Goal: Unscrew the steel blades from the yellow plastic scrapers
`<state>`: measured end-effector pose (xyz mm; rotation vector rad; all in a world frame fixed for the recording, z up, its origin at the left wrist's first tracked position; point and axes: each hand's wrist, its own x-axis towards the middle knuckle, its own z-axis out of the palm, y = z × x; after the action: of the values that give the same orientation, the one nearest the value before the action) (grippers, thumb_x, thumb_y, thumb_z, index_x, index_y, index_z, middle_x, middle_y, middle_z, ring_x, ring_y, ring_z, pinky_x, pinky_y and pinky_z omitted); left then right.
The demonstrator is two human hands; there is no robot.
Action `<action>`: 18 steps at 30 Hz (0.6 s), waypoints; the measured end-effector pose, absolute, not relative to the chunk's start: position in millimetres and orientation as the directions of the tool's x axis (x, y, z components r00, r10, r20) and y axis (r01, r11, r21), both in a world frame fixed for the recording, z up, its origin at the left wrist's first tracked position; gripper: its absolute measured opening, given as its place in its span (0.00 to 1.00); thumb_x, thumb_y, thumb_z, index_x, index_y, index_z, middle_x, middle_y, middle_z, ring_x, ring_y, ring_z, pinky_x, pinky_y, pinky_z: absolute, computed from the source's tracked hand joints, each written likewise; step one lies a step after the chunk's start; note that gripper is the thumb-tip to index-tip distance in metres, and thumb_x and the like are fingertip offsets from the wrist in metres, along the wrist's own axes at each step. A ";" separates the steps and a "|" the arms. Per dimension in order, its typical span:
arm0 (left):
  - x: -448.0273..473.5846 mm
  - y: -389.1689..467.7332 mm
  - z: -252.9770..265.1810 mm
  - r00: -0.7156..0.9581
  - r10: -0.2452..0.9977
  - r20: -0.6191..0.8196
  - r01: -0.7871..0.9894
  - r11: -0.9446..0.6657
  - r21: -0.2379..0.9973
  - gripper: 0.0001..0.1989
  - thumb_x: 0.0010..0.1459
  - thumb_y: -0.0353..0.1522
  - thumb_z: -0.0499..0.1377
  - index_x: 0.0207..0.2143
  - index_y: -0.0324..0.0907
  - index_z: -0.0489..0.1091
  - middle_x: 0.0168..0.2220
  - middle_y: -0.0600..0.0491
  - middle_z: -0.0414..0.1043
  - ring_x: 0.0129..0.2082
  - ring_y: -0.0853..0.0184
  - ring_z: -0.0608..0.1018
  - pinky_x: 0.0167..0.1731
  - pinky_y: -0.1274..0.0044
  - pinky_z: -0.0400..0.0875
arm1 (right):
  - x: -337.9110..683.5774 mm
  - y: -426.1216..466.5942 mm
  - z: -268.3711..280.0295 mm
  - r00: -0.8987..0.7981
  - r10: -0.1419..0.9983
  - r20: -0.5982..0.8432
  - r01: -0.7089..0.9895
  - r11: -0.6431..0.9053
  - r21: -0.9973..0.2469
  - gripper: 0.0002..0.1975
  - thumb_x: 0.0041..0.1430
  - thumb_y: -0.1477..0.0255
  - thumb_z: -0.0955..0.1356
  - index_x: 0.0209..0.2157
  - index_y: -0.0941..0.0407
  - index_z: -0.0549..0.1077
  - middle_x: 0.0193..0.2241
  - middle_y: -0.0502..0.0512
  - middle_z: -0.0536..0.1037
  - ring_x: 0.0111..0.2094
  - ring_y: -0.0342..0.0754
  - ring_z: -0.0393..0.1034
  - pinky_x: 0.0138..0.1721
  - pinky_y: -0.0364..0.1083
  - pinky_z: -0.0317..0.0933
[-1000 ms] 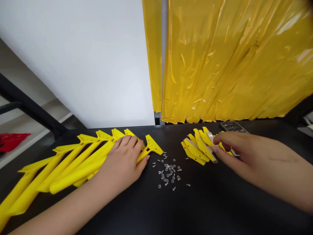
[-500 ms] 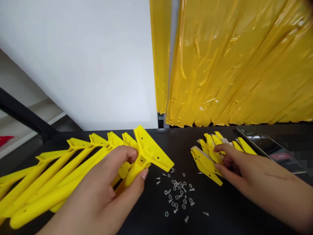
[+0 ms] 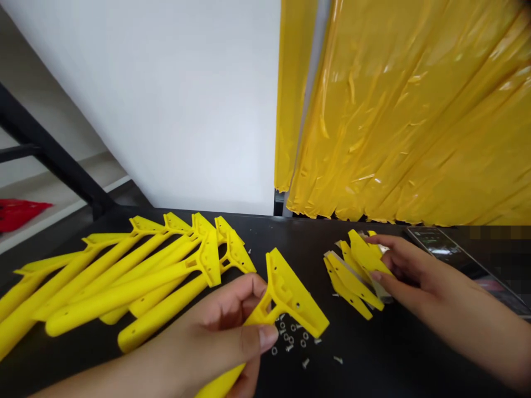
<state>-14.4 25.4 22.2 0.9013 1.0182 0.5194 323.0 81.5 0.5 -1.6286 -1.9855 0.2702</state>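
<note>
My left hand [image 3: 232, 326] is closed round the neck of a yellow plastic handle [image 3: 296, 296]. Its forked, flat head with small holes points up and to the right. On the right, my right hand [image 3: 402, 271] pinches a yellow plastic plate [image 3: 366, 254] between thumb and fingers, at a small pile of similar yellow plates [image 3: 352, 279]. Thin metallic pieces show between some of them. Small screws and nuts [image 3: 305, 337] lie scattered on the black table behind the held handle, which partly hides them.
Several more yellow handles [image 3: 124, 276] lie overlapping on the left of the black table [image 3: 298, 376]. A dark, glossy phone-like slab [image 3: 456, 260] lies at the right. Behind stand a white panel [image 3: 186, 110] and yellow plastic sheeting [image 3: 415, 110]; a red item [image 3: 22, 214] is far left.
My left hand has drawn the handle down and right, clear of the other handles. My right hand has taken hold of a plate on the pile and tilts it. The view has shifted left.
</note>
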 end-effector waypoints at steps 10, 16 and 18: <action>-10.0 33.9 24.8 0.552 0.662 -0.506 -0.021 0.618 0.786 0.18 0.65 0.48 0.64 0.36 0.43 0.67 0.25 0.58 0.69 0.15 0.77 0.68 0.12 0.88 0.64 | 307.4 60.0 -1.0 -0.279 0.949 0.144 0.713 0.305 -0.631 0.22 0.72 0.67 0.64 0.64 0.39 0.61 0.34 0.47 0.67 0.35 0.48 0.68 0.41 0.49 0.66; -8.1 28.6 23.0 0.494 0.679 -0.543 -0.024 0.635 0.772 0.19 0.62 0.48 0.66 0.37 0.44 0.67 0.26 0.57 0.72 0.15 0.75 0.69 0.13 0.87 0.63 | 304.4 56.6 -0.5 -0.317 0.941 0.116 0.665 0.308 -0.680 0.23 0.73 0.66 0.64 0.66 0.41 0.61 0.41 0.52 0.74 0.43 0.52 0.73 0.54 0.56 0.66; -8.1 26.1 21.3 0.486 0.665 -0.567 -0.028 0.660 0.751 0.18 0.63 0.48 0.65 0.36 0.45 0.66 0.26 0.57 0.73 0.14 0.74 0.68 0.13 0.85 0.62 | 301.9 56.5 -2.5 -0.301 0.942 0.150 0.648 0.318 -0.692 0.22 0.72 0.65 0.65 0.65 0.43 0.64 0.40 0.53 0.76 0.41 0.52 0.74 0.49 0.54 0.70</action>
<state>-8.1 26.1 21.3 0.7514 0.9840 0.4737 301.9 56.5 -2.5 -1.3986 -2.0456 0.7067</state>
